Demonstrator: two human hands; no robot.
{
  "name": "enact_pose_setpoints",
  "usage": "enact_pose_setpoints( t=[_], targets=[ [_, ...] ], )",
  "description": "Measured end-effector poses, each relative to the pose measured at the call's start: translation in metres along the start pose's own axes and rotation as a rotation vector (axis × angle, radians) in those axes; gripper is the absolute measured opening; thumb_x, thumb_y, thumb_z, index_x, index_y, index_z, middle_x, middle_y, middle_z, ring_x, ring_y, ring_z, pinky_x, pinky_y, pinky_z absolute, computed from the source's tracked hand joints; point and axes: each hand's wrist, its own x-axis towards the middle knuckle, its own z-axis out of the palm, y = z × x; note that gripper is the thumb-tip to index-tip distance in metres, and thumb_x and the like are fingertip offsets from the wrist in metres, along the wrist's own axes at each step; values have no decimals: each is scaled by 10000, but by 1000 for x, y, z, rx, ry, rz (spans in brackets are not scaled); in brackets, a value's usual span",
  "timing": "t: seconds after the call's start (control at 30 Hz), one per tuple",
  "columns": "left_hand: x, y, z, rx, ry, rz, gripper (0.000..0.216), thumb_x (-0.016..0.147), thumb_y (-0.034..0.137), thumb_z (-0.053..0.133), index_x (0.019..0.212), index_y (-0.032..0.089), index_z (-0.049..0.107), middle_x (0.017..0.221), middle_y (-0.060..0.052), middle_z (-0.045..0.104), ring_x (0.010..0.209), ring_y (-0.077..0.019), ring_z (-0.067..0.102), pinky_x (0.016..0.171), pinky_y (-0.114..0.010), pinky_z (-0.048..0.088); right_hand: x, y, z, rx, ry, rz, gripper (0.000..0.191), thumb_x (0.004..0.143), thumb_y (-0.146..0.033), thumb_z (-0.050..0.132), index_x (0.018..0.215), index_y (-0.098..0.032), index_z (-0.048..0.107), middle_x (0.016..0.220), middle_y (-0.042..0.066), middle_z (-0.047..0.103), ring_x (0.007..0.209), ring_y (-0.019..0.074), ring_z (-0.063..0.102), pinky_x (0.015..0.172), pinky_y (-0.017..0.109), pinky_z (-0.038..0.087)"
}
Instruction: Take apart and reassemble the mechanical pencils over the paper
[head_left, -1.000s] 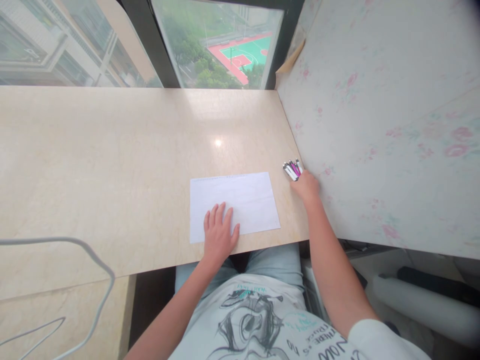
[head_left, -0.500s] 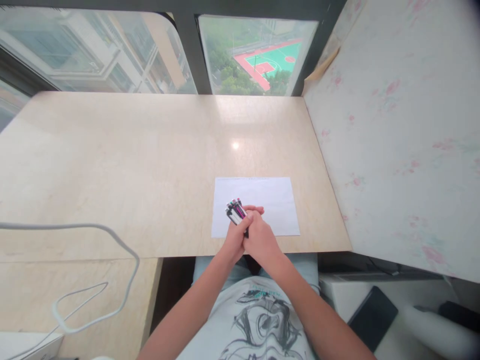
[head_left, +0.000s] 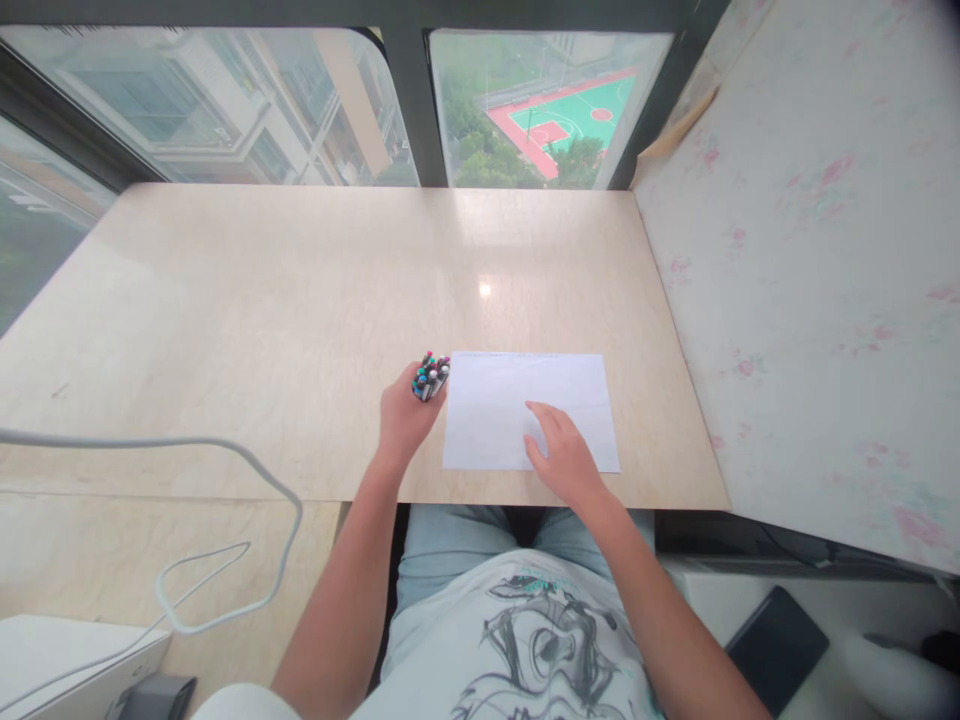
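Note:
A bundle of pens (head_left: pixel 430 377) with coloured ends, several in number, is gripped in my left hand (head_left: pixel 405 415), just off the left edge of a white sheet of paper (head_left: pixel 487 410). The pens' ends point up and away from me. Over the lower right part of the sheet is my right hand (head_left: pixel 564 455), holding nothing, its thumb and fingers apart. Whether its fingertips touch the paper, I cannot tell. The sheet lies flat near the table's front edge.
The pale table (head_left: pixel 300 300) runs back to the windows (head_left: pixel 551 110), and a flowered wall (head_left: pixel 810 330) bounds it on the right. A looped grey cable (head_left: pixel 289 530) lies at the left. A dark flat object (head_left: pixel 778 640) rests on a lower surface at the right.
My hands have come apart from around the pens. The left hand has carried the bundle left, off the paper; the right has moved right and opened. The camera view has shifted slightly.

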Motion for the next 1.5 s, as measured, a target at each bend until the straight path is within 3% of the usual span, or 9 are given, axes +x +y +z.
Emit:
enact_pose_setpoints(
  t=[0.1,0.23,0.43,0.67,0.87,1.13,1.5],
  targets=[
    [39,-9,-24,626,-83,111,157,859,252,561,999,212,621,977,-120,706,934,-317,662,741,-375,457,-2,43,-11,-151,141,108,400,907,-219,450,1275,-156,592,1205,158,668,1149,290,600,1036,533,484],
    [75,-23,-31,854,-169,229,228,899,241,481,1049,202,648,991,-140,679,944,-315,639,765,-383,434,-8,85,-32,-239,263,229,371,895,-249,437,1199,-155,627,1170,154,688,1131,289,603,1027,526,476],
    [89,-45,-24,870,-203,288,297,901,355,531,1111,197,670,1130,-155,603,1058,-314,564,798,-374,446,-15,113,-42,-228,429,342,352,866,-243,445,1129,-139,655,1122,156,703,1066,270,624,1002,476,488],
    [82,-46,-32,835,-93,163,421,909,544,516,1118,210,664,1075,-142,626,998,-320,600,757,-374,454,-22,123,-35,-185,500,401,311,840,-211,447,1050,-149,667,1063,142,707,1015,257,634,962,447,508],
    [84,-40,-32,769,-29,56,464,923,542,492,1208,197,611,1081,-146,669,947,-306,640,749,-367,463,-20,121,-36,-140,509,427,288,827,-208,458,1018,-150,667,1037,131,709,952,245,641,920,426,525],
    [82,-42,-24,720,112,0,594,925,579,469,1377,196,511,1230,-178,628,1034,-332,650,834,-418,502,-22,129,-33,-111,562,367,278,810,-193,482,1005,-174,680,1001,118,710,909,247,637,896,445,523],
    [65,-58,-25,638,195,28,499,922,488,523,1322,195,577,1248,-160,616,1033,-318,652,811,-408,511,-22,131,-32,-137,559,334,284,798,-168,477,1002,-177,674,994,115,708,910,250,633,877,438,527]
  ],
)
